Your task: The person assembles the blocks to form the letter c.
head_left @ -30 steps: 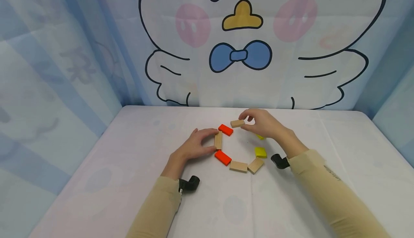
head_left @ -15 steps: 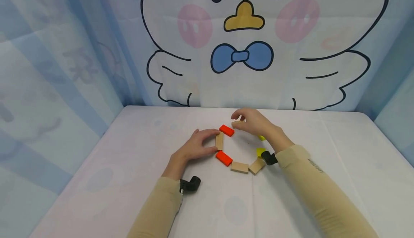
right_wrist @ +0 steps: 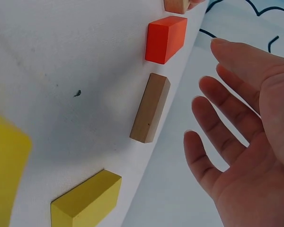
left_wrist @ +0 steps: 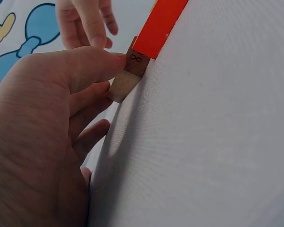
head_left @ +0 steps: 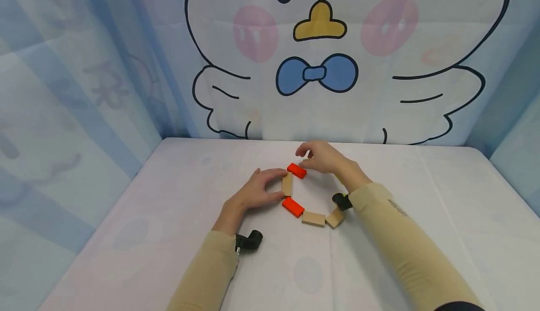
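Observation:
My left hand (head_left: 256, 191) pinches a plain wooden block (head_left: 287, 184) between thumb and fingers at the left of a ring of small blocks. In the left wrist view a mark like an 8 shows on a wooden face (left_wrist: 136, 60) by the thumb. My right hand (head_left: 326, 157) hovers at the far side of the ring, close to a red block (head_left: 297, 170). Its fingers are spread and loosely bent, holding nothing. Beside them in the right wrist view lies another wooden block (right_wrist: 150, 109), mostly covered by that hand in the head view.
The ring continues with a second red block (head_left: 293, 207), a wooden block (head_left: 313, 219) and an angled wooden block (head_left: 335, 218). Two yellow blocks, one sharp (right_wrist: 87, 201) and one blurred (right_wrist: 4, 170), lie on the right side, largely behind the right arm. A printed curtain (head_left: 320, 109) backs the table.
My right hand has moved left over the far wooden block toward the red one, and its sleeve now covers more of the yellow blocks. The left hand keeps its place.

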`<state>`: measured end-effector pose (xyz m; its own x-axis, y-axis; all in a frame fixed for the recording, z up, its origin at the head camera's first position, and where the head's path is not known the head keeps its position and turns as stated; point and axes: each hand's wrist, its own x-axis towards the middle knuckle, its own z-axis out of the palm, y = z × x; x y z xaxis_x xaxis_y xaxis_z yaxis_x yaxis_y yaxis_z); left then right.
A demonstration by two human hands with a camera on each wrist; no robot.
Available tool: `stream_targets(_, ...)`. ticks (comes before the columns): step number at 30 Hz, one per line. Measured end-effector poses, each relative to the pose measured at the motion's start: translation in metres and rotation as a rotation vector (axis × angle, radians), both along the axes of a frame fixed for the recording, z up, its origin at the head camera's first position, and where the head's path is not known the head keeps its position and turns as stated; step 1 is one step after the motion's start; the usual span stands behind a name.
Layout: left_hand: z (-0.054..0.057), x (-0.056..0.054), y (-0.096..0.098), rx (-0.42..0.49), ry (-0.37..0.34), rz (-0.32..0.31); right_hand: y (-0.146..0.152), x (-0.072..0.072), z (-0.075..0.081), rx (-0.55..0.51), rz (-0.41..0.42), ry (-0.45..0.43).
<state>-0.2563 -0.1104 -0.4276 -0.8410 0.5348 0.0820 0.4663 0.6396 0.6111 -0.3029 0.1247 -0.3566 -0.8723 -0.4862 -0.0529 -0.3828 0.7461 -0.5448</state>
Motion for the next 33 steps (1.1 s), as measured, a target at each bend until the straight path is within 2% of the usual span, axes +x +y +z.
stream_targets(15, -0.001, -0.001, 0.0, 0.005, 0.01, 0.0, -0.011, -0.005, -0.011, 0.041, 0.017, -0.036)
stream_targets(33, -0.001, 0.0, -0.001, -0.009, 0.013, -0.004, -0.017, -0.004, -0.014, 0.092, 0.01, -0.057)
